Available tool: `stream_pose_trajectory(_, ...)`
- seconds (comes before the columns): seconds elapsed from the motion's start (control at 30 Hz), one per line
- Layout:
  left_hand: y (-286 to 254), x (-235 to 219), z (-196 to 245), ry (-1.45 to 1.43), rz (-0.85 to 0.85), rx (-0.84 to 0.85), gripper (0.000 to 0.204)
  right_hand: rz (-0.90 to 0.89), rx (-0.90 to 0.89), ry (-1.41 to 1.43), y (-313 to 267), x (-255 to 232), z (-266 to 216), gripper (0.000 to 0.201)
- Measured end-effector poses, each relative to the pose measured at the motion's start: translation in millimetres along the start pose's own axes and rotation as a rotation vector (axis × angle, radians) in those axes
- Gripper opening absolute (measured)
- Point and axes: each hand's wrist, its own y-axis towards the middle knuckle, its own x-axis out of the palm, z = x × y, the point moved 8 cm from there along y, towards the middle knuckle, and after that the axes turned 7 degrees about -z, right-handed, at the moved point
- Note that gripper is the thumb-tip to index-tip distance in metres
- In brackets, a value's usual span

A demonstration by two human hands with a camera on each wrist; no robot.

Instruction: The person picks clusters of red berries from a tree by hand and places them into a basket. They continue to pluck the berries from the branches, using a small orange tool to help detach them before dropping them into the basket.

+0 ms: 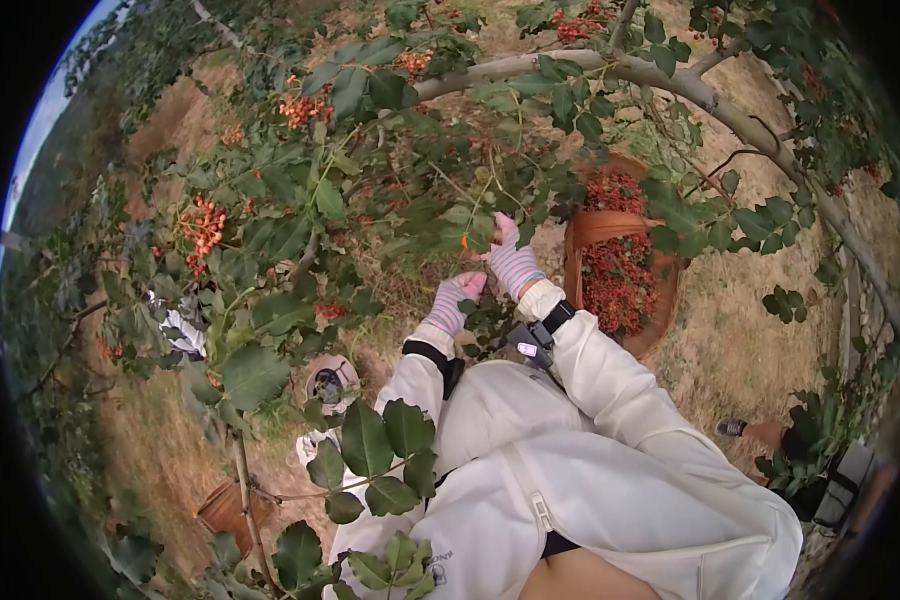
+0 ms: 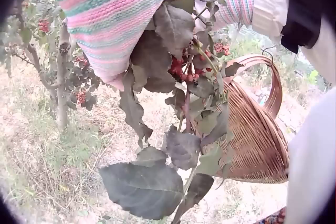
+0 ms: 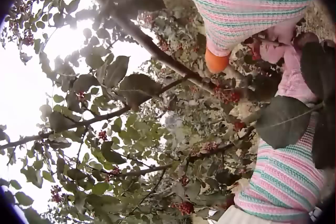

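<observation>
Both hands wear striped knit gloves and work close together among the leaves. My left hand (image 1: 458, 300) pinches at a small cluster of red berries (image 3: 256, 48), its bare fingertips (image 3: 289, 65) beside them in the right wrist view. Leaves (image 2: 152, 58) and the glove partly cover this cluster in the left wrist view. Just above and to the right, my right hand (image 1: 515, 264) reaches up into the foliage, thumb and a finger held apart. An orange tip (image 3: 216, 61) covers its thumb. Its other fingers are hidden in the right wrist view.
A wicker basket (image 1: 574, 268) heaped with red berries (image 1: 615, 290) hangs to the right of the hands. A thick branch (image 1: 670, 80) arches overhead. Leafy twigs (image 1: 365, 440) cross in front of the body. Another basket (image 1: 235, 515) stands on dry ground at lower left.
</observation>
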Motion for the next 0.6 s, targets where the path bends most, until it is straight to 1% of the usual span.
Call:
stream_pose_trajectory(0.03,0.8,-0.5,-2.5,-0.057,-0.018,0.021,0.023,-0.004,0.004,-0.001,-23.4,11.9,-24.8,0.059)
stream_pose_trajectory(0.07,1.7,-0.1,-4.2,-0.113,-0.037,0.042,0.024,0.074,-0.165,-0.219,-58.8,24.4,-74.3,0.05)
stream_pose_trajectory(0.1,2.4,-0.7,-6.0,-0.116,-0.034,0.039,0.024,0.152,-0.334,-0.435,-81.8,32.1,-106.5,0.041)
stream_pose_trajectory(0.13,3.7,1.5,-6.7,-0.104,-0.061,0.039,0.024,0.104,-0.338,-0.111,-81.4,32.2,-103.9,0.041)
stream_pose_trajectory(0.17,4.5,3.5,-6.8,-0.091,-0.088,0.039,0.025,0.101,-0.334,-0.11,-84.2,32.4,-105.6,0.041)
stream_pose_trajectory(0.2,2.3,3.3,-5.7,-0.09,-0.087,0.037,0.025,0.098,-0.33,-0.206,-98.7,46.1,-129.8,0.034)
stream_pose_trajectory(0.23,-1.2,4.1,-0.7,-0.123,-0.093,0.065,0.025,0.095,-0.328,-0.301,-106.0,54.0,-143.1,0.028)
stream_pose_trajectory(0.27,-3.7,5.0,4.0,-0.156,-0.1,0.094,0.025,0.096,-0.327,-0.3,-105.3,51.5,-141.4,0.028)
stream_pose_trajectory(0.33,-4.2,7.0,3.9,-0.174,-0.123,0.071,0.024,0.019,-0.085,0.49,-92.9,34.2,-96.0,0.013)
stream_pose_trajectory(0.37,-4.2,8.9,2.0,-0.194,-0.144,0.048,0.023,0.021,-0.084,0.491,-85.2,20.9,-84.7,0.013)
stream_pose_trajectory(0.4,-3.0,8.2,-1.1,-0.195,-0.147,0.046,0.023,-0.094,-0.434,-0.203,-78.6,14.8,-99.7,0.012)
stream_pose_trajectory(0.43,-0.8,5.4,-3.6,-0.148,-0.131,0.062,0.023,-0.207,-0.754,-0.911,-92.4,41.8,-112.9,0.014)
stream_pose_trajectory(0.47,1.4,2.7,-5.8,-0.1,-0.115,0.078,0.024,-0.205,-0.752,-0.911,-94.4,40.8,-109.7,0.014)
stream_pose_trajectory(0.5,0.3,3.5,-4.0,-0.1,-0.118,0.076,0.024,-0.222,-0.5,-0.33,-95.2,36.8,-114.6,0.014)
stream_pose_trajectory(0.53,-1.8,7.1,1.7,-0.096,-0.144,0.082,0.024,-0.223,-0.232,0.242,-96.2,37.5,-107.8,0.015)
stream_pose_trajectory(0.57,-2.7,10.2,4.6,-0.091,-0.17,0.086,0.024,-0.22,-0.233,0.243,-99.3,37.3,-114.4,0.015)
stream_pose_trajectory(0.6,-0.6,9.8,1.2,-0.09,-0.173,0.084,0.024,-0.288,-0.19,0.224,-101.7,41.8,-117.6,0.032)
